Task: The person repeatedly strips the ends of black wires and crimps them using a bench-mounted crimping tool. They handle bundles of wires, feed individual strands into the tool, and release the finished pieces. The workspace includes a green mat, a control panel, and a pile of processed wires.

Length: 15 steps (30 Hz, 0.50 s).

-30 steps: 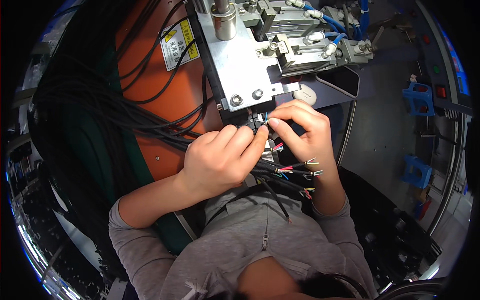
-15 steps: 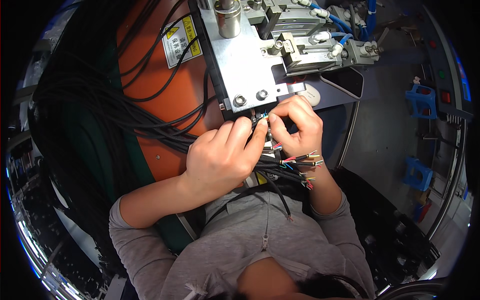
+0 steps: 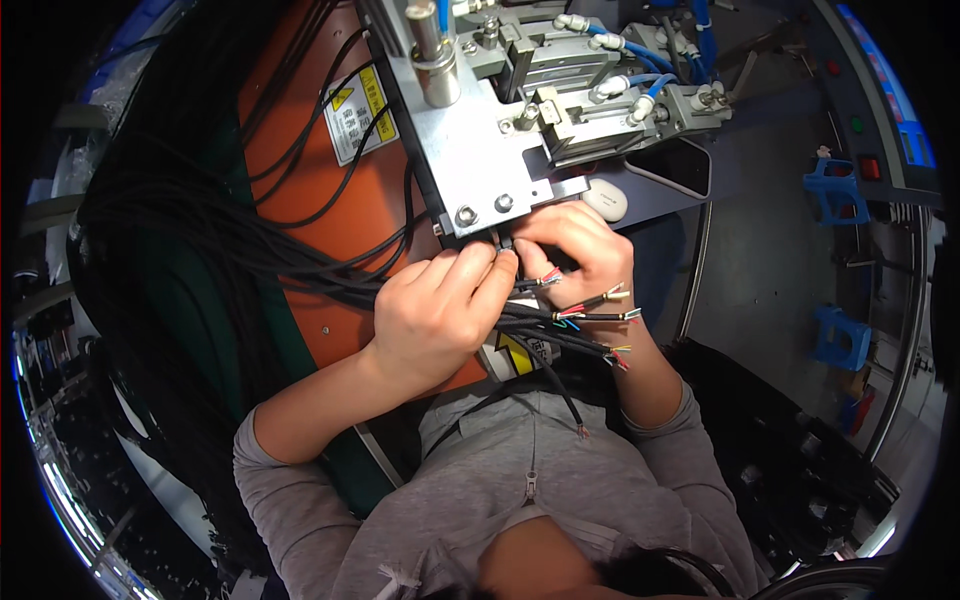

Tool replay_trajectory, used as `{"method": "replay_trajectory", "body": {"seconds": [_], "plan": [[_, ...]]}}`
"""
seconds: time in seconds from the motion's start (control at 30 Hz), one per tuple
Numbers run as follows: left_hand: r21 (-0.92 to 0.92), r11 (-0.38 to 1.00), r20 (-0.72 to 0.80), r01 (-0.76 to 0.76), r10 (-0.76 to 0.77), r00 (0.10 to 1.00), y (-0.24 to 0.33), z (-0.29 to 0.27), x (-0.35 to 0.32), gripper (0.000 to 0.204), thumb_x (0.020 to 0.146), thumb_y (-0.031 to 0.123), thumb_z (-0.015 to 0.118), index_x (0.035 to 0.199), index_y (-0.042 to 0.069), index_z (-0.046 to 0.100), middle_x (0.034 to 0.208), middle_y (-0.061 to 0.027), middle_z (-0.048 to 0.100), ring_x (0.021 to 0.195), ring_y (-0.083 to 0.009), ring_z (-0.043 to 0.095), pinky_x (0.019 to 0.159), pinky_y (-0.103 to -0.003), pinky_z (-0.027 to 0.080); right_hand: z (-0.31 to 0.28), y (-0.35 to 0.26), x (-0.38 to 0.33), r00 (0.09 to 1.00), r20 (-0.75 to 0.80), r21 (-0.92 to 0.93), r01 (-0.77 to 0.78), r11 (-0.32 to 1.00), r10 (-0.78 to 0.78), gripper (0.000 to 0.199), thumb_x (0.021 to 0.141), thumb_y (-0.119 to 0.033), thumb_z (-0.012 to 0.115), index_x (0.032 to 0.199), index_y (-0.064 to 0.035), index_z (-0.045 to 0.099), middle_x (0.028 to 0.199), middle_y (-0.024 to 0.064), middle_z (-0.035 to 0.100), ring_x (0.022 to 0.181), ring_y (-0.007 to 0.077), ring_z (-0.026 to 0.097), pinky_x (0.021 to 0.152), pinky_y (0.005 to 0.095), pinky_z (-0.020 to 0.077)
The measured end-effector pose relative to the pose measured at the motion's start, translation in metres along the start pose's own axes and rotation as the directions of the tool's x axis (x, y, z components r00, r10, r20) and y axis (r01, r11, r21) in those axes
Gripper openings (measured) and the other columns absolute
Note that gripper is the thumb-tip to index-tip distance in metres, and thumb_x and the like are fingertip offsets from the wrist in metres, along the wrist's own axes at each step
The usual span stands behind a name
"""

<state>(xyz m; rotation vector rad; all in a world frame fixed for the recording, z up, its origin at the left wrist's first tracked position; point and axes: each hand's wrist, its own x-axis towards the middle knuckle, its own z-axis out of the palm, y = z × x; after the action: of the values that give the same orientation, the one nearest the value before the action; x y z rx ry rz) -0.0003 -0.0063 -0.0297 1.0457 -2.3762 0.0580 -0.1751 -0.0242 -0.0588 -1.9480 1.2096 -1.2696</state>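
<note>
My left hand is closed, its thumb and forefinger pinched at the front edge of a metal machine plate. A black cable runs into this grip; its end is hidden by the fingers and the plate. Right beside it, my right hand has thumb and forefinger drawn together under the plate's lower edge, what they hold being hidden. Several black cables with stripped ends lie under and between my hands. Their thin red, white, blue, green and yellow wires point right, toward my right wrist.
Silver clamps with blue air hoses stand behind the plate. A phone and a white rounded case lie to the right. Bundled black cables cross the orange surface at left. Blue stools stand on the floor at right.
Both hands have moved closer to the machine plate, fingertips now at its lower edge. The coloured wire ends seen between the fingertips before are now hidden. The view has shifted slightly.
</note>
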Motion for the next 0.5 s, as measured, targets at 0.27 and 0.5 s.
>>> {"method": "replay_trajectory", "body": {"seconds": [0.27, 0.5], "plan": [[0.072, 0.99, 0.191, 0.122, -0.134, 0.972, 0.012, -0.022, 0.002, 0.029, 0.067, 0.005, 0.064, 0.096, 0.006, 0.069, 0.077, -0.0005, 0.057, 0.059, -0.0144, 0.054, 0.052, -0.026, 0.043, -0.003, 0.004, -0.005, 0.974, 0.014, 0.11, -0.227, 0.968, 0.227, 0.007, 0.071, 0.001, 0.066, 0.07, 0.0003, 0.059, 0.07, 0.0096, 0.061, 0.068, 0.0251, 0.059, 0.065, 0.0328, 0.0471], [0.158, 0.982, 0.278, 0.099, -0.14, 0.95, 0.011, -0.024, -0.004, 0.028, 0.071, 0.006, 0.064, 0.099, 0.0, 0.065, 0.08, -0.0021, 0.053, 0.065, -0.0113, 0.055, 0.054, -0.022, 0.043, -0.033, 0.007, 0.003, 0.936, 0.244, 0.516, 0.096, 0.851, -0.254, 0.017, 0.071, 0.0, 0.073, 0.087, -0.0004, 0.069, 0.086, 0.0103, 0.068, 0.079, 0.0243, 0.064, 0.073, 0.0338, 0.0495]]}}
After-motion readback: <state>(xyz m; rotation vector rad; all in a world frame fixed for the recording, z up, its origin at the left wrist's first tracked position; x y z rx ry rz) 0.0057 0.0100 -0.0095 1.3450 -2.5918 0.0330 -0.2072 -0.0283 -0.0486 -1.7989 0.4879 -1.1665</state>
